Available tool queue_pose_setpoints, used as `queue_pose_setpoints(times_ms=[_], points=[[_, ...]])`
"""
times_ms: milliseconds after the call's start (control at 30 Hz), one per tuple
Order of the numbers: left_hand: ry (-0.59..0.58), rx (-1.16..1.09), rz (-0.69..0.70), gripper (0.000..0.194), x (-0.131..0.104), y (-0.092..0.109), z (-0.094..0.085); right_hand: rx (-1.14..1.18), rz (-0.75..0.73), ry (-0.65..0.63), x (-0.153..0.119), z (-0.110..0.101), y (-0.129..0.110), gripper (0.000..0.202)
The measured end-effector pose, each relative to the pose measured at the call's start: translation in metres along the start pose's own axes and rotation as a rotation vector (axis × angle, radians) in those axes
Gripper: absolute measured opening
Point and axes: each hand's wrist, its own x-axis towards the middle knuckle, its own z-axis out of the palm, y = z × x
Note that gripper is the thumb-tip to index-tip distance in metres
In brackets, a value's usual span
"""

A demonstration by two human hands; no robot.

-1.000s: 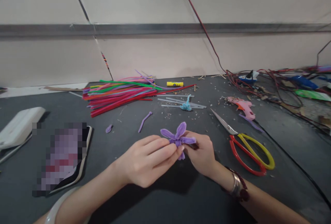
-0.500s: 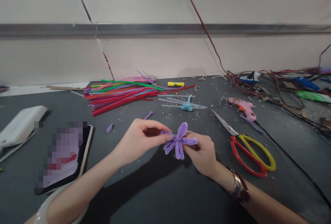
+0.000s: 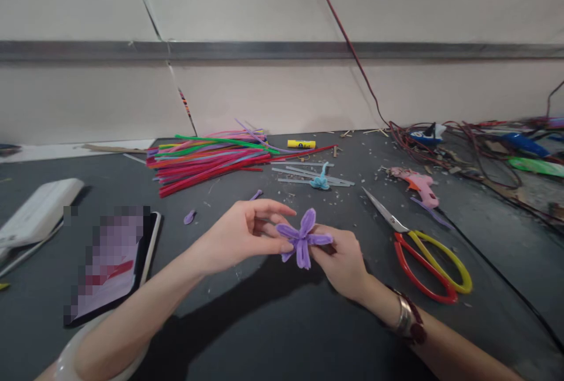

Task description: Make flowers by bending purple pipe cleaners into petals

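Between both hands (image 3: pixel 233 234) (image 3: pixel 346 258), purple fuzzy flower (image 3: pixel 304 238)

Near the centre of the frame, the right hand (image 3: pixel 341 260) grips a purple flower (image 3: pixel 304 237); the left hand (image 3: pixel 238 234), fingers parted, has its thumb at the flower's left petals. Scissors (image 3: pixel 402 229) lie at right, below a glue gun (image 3: pixel 418 185). A phone (image 3: pixel 110 272) lies lower left, pipe cleaners (image 3: pixel 211 164) left of centre.

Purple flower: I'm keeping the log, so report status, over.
Right hand: grip on purple flower. Left hand open, thumb at its edge. Scissors off to the right, not in the way.
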Motion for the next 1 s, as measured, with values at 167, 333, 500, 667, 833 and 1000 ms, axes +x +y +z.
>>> queue_pose_setpoints(times_ms=[167,333,500,667,833,1000], points=[[0.388,0.417,0.084,0.033,0.013,-0.008,-0.039,0.176,0.126,0.083,0.006,0.0,0.007,0.009],[0.471,0.933,-0.117,0.029,0.034,-0.041,-0.059,0.413,0.302,0.12,0.016,-0.002,0.024,0.011],[0.485,0.988,-0.025,0.015,0.045,-0.074,-0.05,0.543,0.438,0.15,0.02,-0.001,0.036,0.013],[0.304,0.722,0.028,0.015,0.041,-0.062,-0.032,0.585,0.504,0.161,0.02,0.0,0.04,0.014],[-0.043,0.341,0.107,0.022,0.029,-0.033,-0.006,0.642,0.518,0.143,0.019,0.001,0.04,0.012],[0.015,0.317,0.108,0.022,0.024,-0.028,0.009,0.701,0.551,0.123,0.017,0.005,0.039,0.011]])
